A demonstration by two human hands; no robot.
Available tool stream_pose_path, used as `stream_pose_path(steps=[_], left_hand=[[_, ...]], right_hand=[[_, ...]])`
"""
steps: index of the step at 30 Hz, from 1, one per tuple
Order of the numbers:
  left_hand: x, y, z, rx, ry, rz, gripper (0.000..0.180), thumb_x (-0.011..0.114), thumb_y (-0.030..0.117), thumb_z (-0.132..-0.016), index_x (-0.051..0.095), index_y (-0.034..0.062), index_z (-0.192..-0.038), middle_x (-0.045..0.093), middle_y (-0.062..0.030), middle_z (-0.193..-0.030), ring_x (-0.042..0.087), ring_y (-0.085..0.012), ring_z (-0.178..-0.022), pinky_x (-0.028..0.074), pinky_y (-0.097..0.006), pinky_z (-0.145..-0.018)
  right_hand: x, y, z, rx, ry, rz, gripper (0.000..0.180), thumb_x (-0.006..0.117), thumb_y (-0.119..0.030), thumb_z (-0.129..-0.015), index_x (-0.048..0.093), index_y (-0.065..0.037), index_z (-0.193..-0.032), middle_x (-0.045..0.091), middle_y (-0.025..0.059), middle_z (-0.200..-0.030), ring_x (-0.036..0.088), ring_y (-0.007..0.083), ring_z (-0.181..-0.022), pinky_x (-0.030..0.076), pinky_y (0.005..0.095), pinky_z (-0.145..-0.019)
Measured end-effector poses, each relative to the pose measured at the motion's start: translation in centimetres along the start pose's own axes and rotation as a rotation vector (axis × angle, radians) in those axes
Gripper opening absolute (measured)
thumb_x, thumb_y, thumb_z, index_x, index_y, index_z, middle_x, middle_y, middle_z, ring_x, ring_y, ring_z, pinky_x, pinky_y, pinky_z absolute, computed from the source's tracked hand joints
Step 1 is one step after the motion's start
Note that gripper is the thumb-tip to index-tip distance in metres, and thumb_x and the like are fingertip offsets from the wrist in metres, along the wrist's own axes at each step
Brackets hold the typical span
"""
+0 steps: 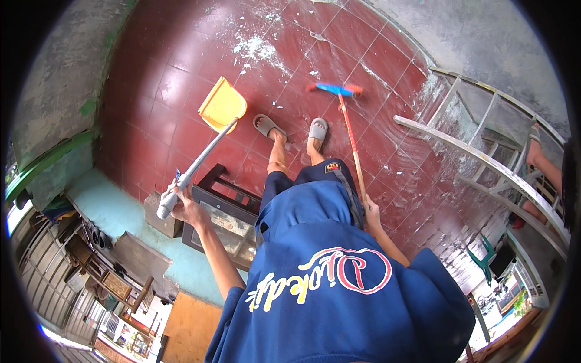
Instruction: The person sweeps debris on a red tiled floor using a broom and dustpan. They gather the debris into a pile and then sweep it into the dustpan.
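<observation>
- The left hand [181,202] is wrapped around the grey handle of an orange dustpan [222,106], whose scoop rests on the dark red tiled floor [181,72].
- The right hand [370,212] is closed on a thin wooden broom [348,130] with a blue and orange head, standing beside sandalled feet [290,128].
- White dust [257,48] lies ahead.

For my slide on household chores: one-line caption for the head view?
Left hand grips a yellow dustpan; right hand holds a broom on the red tiled floor.
</observation>
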State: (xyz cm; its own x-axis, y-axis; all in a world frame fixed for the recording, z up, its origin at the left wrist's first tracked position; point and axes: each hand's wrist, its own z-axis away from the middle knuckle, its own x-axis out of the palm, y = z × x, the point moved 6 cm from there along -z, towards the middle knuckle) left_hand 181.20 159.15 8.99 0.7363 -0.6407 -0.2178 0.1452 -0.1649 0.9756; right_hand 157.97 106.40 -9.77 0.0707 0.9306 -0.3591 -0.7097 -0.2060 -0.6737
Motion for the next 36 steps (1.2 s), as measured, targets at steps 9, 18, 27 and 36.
stream_pose_path(steps=[9,18,27,36], left_hand=[[-3.0,-5.7,-8.2,-0.243,0.068,0.085,0.013,0.058,0.019,-0.094,0.049,0.0100,-0.092,0.060,-0.0076,-0.096,0.061,-0.0190,-0.095,0.053,-0.039,-0.080],[-2.2,-4.4,-13.2,-0.261,0.028,0.051,0.026,0.060,0.032,-0.092,0.050,0.0099,-0.084,0.058,-0.0031,-0.087,0.060,-0.0165,-0.091,0.051,-0.036,-0.081],[-5.0,-5.0,-12.7,-0.400,0.145,0.130,0.026,0.059,0.032,-0.092,0.047,0.0090,-0.092,0.058,-0.0070,-0.092,0.061,-0.0197,-0.095,0.054,-0.041,-0.081],[-6.3,-6.6,-13.3,-0.439,0.372,0.139,0.032,0.064,0.039,-0.088,0.049,0.0109,-0.086,0.057,-0.0028,-0.089,0.057,-0.0184,-0.096,0.051,-0.052,-0.078]], right_hand=[[8.3,-9.8,-16.3,0.411,-0.077,-0.157,0.021,0.043,-0.030,-0.099,0.051,-0.012,-0.108,0.044,0.0010,-0.055,0.039,0.0104,-0.036,0.029,0.0252,-0.030],[11.4,-26.9,-39.2,0.138,-0.067,-0.305,0.018,0.046,-0.024,-0.099,0.050,-0.008,-0.107,0.046,0.0010,-0.056,0.041,0.0087,-0.037,0.030,0.0232,-0.030],[4.4,-29.4,-21.7,0.188,-0.172,-0.142,0.046,0.043,-0.025,-0.099,0.035,-0.019,-0.144,0.038,-0.0058,-0.055,0.034,0.0042,-0.036,0.029,0.0212,-0.030],[0.1,-22.6,-8.0,0.196,-0.343,0.426,0.040,0.043,-0.023,-0.098,0.047,-0.010,-0.136,0.055,0.0055,-0.063,0.055,0.0161,-0.054,0.045,0.0301,-0.053]])
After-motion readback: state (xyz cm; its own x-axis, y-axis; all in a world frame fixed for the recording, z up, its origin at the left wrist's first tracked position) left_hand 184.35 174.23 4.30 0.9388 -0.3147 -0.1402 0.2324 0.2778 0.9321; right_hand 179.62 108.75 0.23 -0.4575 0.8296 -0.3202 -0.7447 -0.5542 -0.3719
